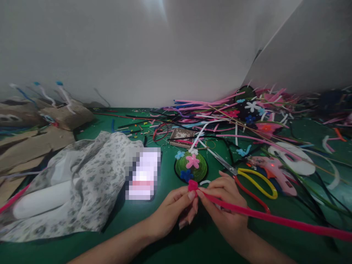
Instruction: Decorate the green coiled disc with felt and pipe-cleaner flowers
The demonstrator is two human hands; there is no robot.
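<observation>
A red-pink pipe cleaner [264,218] runs from between my hands out past the right edge of the view. Its near end is bent into a small looped shape [193,185]. My left hand [176,205] pinches that looped end between thumb and fingers. Close against it, my right hand [225,200] is closed on the pipe cleaner just beside the loops. Just beyond my fingers lies a round green coiled disc [199,167] with a black rim. On it sit a pink flower [193,161], a dark blue flower [186,175] and a light blue one [179,154].
Scissors with red and yellow handles [257,179] and a pink glue gun [277,172] lie to the right. Loose pipe cleaners [203,106] are heaped at the back. A lit phone [144,174], floral cloth [101,176] and cardboard pieces [35,146] are on the left.
</observation>
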